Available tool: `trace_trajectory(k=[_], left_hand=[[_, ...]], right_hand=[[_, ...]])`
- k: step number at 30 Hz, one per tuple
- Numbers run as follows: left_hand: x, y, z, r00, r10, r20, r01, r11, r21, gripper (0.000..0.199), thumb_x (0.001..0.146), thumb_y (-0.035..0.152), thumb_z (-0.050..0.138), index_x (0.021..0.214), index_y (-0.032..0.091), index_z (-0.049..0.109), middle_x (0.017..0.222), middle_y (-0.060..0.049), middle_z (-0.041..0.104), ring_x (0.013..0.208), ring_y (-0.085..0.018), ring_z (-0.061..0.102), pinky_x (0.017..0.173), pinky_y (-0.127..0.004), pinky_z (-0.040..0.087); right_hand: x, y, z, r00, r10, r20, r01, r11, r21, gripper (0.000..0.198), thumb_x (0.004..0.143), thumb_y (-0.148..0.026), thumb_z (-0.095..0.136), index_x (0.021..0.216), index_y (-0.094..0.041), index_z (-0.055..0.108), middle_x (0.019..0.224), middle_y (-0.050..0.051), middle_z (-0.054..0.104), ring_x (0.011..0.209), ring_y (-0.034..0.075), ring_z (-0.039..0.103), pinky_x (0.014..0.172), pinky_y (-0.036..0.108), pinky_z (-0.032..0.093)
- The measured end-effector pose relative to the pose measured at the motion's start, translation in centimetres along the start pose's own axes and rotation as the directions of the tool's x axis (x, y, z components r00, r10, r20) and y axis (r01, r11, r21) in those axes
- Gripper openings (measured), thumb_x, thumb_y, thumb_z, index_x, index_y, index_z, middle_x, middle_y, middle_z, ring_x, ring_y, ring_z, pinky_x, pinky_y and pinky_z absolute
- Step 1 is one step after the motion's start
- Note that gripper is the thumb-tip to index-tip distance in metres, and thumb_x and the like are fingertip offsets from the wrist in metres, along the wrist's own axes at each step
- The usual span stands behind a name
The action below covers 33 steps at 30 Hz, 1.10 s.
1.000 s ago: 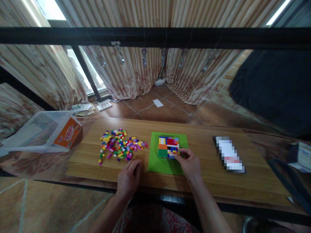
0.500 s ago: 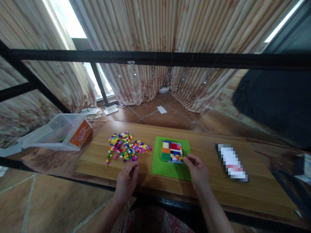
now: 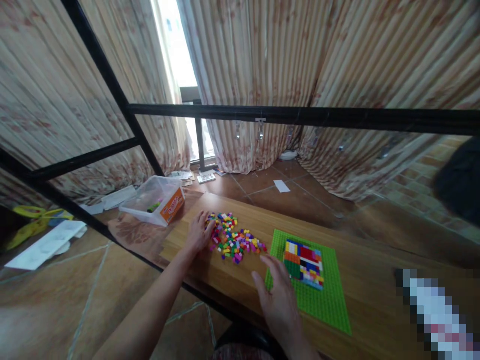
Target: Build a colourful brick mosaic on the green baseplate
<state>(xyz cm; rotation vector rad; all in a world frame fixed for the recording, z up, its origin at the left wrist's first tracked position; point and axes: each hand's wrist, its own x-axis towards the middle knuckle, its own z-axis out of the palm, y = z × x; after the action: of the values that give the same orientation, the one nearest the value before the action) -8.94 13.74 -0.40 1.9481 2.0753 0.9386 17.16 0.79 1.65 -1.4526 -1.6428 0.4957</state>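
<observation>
A loose pile of small coloured toy bricks [image 3: 234,245] lies on the wooden table. At its left edge is my left hand [image 3: 198,232], fingers spread among the outermost bricks, with nothing visible in its grip. My right hand [image 3: 279,297] hovers by the left edge of the green baseplate [image 3: 330,310], thumb and fingers apart and holding nothing. On the baseplate sits a flat block of built bricks [image 3: 304,264] in red, orange, green, blue, white and yellow. Part of the baseplate's left side is hidden behind my right hand.
Beyond the table's left end stands a clear plastic bin [image 3: 150,200] with an orange label. A pixelated, blurred-out object [image 3: 437,310] lies at the table's right. A black metal rail [image 3: 300,114] crosses in front of the curtains [image 3: 255,60].
My view has turned left. My left hand has moved forward to the pile's left edge. My right hand has left the built block's right side for the baseplate's left edge, its fingers now spread.
</observation>
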Motion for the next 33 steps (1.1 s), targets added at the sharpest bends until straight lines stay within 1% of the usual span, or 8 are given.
trace_trajectory(k=[2, 4, 8, 13, 20, 24, 29, 33], left_hand=[[1.5, -0.2, 0.6, 0.998, 0.045, 0.053, -0.044, 0.999, -0.003, 0.047, 0.091, 0.041, 0.044, 0.129, 0.016, 0.053, 0.139, -0.017, 0.049, 0.132, -0.028, 0.042, 0.11, -0.049, 0.034], [2.6, -0.3, 1.0, 0.991, 0.102, 0.088, -0.101, 0.995, -0.023, 0.047, 0.092, 0.043, 0.042, 0.13, 0.018, 0.053, 0.139, -0.014, 0.05, 0.132, -0.027, 0.043, 0.11, -0.047, 0.035], [3.8, 0.1, 1.5, 0.958, 0.229, 0.172, -0.224, 0.973, -0.051, 0.046, 0.093, 0.046, 0.039, 0.128, 0.021, 0.056, 0.136, -0.01, 0.054, 0.127, -0.022, 0.047, 0.109, -0.043, 0.036], [3.9, 1.8, 1.5, 0.881, 0.375, 0.288, -0.36, 0.927, -0.103, 0.041, 0.093, 0.046, 0.041, 0.122, 0.025, 0.061, 0.133, -0.007, 0.057, 0.126, -0.022, 0.049, 0.109, -0.043, 0.035], [2.7, 3.9, 1.8, 0.816, 0.505, 0.281, -0.432, 0.856, -0.284, 0.032, 0.09, 0.039, 0.049, 0.111, 0.023, 0.067, 0.119, -0.007, 0.066, 0.115, -0.021, 0.056, 0.105, -0.04, 0.039], [2.3, 5.0, 2.1, 0.816, 0.512, 0.268, -0.415, 0.842, -0.344, 0.027, 0.088, 0.038, 0.052, 0.101, 0.022, 0.07, 0.112, -0.008, 0.069, 0.11, -0.022, 0.06, 0.102, -0.041, 0.041], [2.3, 6.2, 2.3, 0.827, 0.491, 0.274, -0.359, 0.836, -0.415, 0.029, 0.086, 0.041, 0.053, 0.092, 0.02, 0.072, 0.101, -0.007, 0.073, 0.1, -0.021, 0.064, 0.097, -0.038, 0.045], [2.5, 6.8, 3.0, 0.892, 0.358, 0.276, -0.221, 0.879, -0.423, 0.034, 0.083, 0.045, 0.054, 0.093, 0.018, 0.072, 0.097, -0.007, 0.074, 0.093, -0.022, 0.066, 0.091, -0.036, 0.05]], right_hand=[[2.2, 0.3, 2.6, 1.0, -0.021, 0.016, 0.022, 0.998, -0.055, 0.049, 0.091, -0.047, 0.046, 0.127, -0.016, 0.053, 0.132, 0.016, 0.054, 0.125, 0.028, 0.047, 0.104, 0.046, 0.038], [4.6, 1.1, 4.5, 1.0, -0.022, -0.013, 0.02, 0.994, -0.104, 0.054, 0.091, -0.05, 0.042, 0.13, -0.012, 0.051, 0.136, 0.019, 0.05, 0.129, 0.03, 0.042, 0.105, 0.049, 0.035], [8.5, 2.6, 7.0, 1.0, -0.019, 0.019, 0.022, 0.983, -0.183, 0.058, 0.092, -0.05, 0.039, 0.134, -0.011, 0.048, 0.14, 0.02, 0.046, 0.131, 0.032, 0.04, 0.105, 0.051, 0.034], [10.0, 2.7, 8.3, 0.988, -0.049, 0.145, 0.084, 0.964, -0.252, 0.058, 0.094, -0.049, 0.037, 0.137, -0.012, 0.045, 0.142, 0.018, 0.045, 0.134, 0.031, 0.039, 0.109, 0.05, 0.028], [9.8, 2.0, 8.3, 0.968, -0.109, 0.226, 0.163, 0.958, -0.236, 0.051, 0.095, -0.045, 0.037, 0.135, -0.015, 0.049, 0.141, 0.015, 0.049, 0.132, 0.028, 0.042, 0.11, 0.047, 0.028], [9.3, 1.9, 8.0, 0.967, -0.121, 0.224, 0.173, 0.958, -0.23, 0.048, 0.097, -0.041, 0.036, 0.131, -0.013, 0.052, 0.136, 0.015, 0.053, 0.128, 0.026, 0.045, 0.108, 0.044, 0.032], [8.4, 1.4, 7.4, 0.977, -0.09, 0.191, 0.133, 0.966, -0.224, 0.042, 0.096, -0.04, 0.039, 0.126, -0.015, 0.055, 0.13, 0.014, 0.057, 0.123, 0.024, 0.048, 0.105, 0.042, 0.035], [7.9, 0.7, 6.9, 0.988, -0.06, 0.142, 0.088, 0.977, -0.196, 0.035, 0.095, -0.036, 0.044, 0.12, -0.017, 0.059, 0.124, 0.011, 0.059, 0.119, 0.023, 0.05, 0.103, 0.039, 0.038]])
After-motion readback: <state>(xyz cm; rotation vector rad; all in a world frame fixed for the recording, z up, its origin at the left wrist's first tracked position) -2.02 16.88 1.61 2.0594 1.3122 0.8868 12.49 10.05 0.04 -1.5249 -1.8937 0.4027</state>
